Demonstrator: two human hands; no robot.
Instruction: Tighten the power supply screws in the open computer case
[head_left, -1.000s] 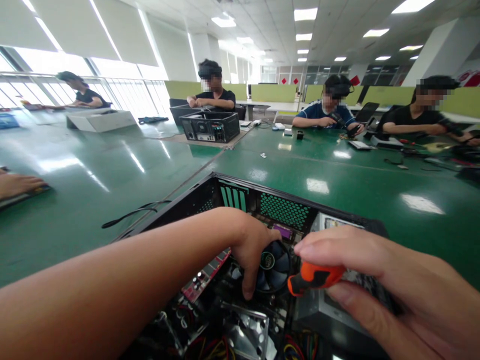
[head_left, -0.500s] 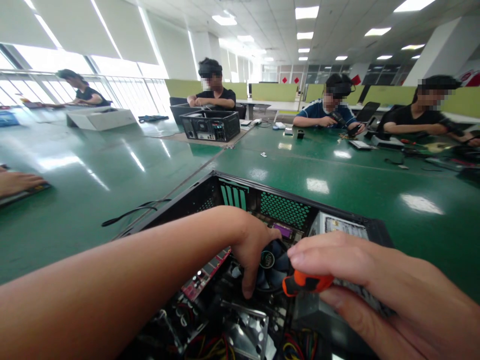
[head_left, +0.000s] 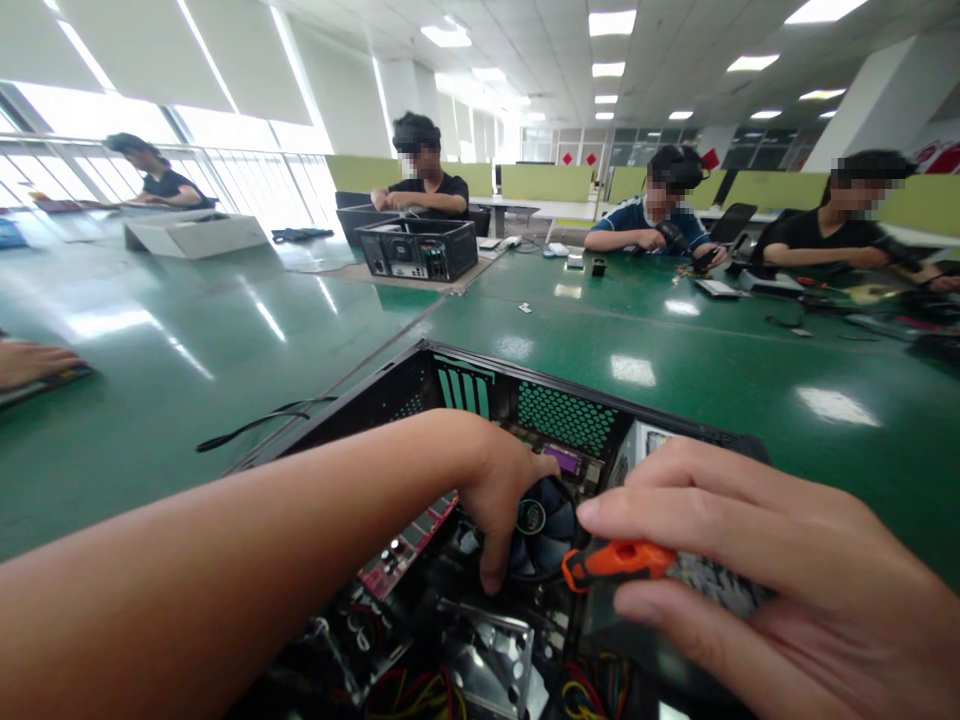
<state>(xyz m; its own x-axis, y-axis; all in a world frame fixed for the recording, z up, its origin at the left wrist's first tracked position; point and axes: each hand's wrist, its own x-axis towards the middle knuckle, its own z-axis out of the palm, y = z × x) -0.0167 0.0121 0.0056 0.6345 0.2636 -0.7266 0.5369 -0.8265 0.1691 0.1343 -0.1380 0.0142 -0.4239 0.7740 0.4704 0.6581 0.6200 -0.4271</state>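
Note:
My left hand (head_left: 499, 495) reaches into an open black computer case (head_left: 352, 395). Its fingers and thumb curl around the left side of a dark cooling fan (head_left: 544, 535) with a round label at its hub. In my right hand (head_left: 739, 560) is an orange and black screwdriver (head_left: 619, 565), its handle loosely between thumb and fingers, just right of the fan. The screwdriver's shaft and tip cannot be seen. Left of the fan lies a red circuit board (head_left: 401, 560), partly behind my left forearm. A purple connector (head_left: 561, 458) shows behind the fan.
A metal power supply (head_left: 626, 465) sits under my right hand. Coloured cables (head_left: 420, 695) and a shiny metal bracket (head_left: 491, 660) fill the near side of the case. Across the green table (head_left: 480, 330), co-workers sit, one behind another computer case (head_left: 420, 250). Another person's hand (head_left: 34, 365) rests at far left.
My right hand's fingers have spread a little around the screwdriver handle, and more of the handle shows. My left hand stays on the fan. The view has shifted slightly.

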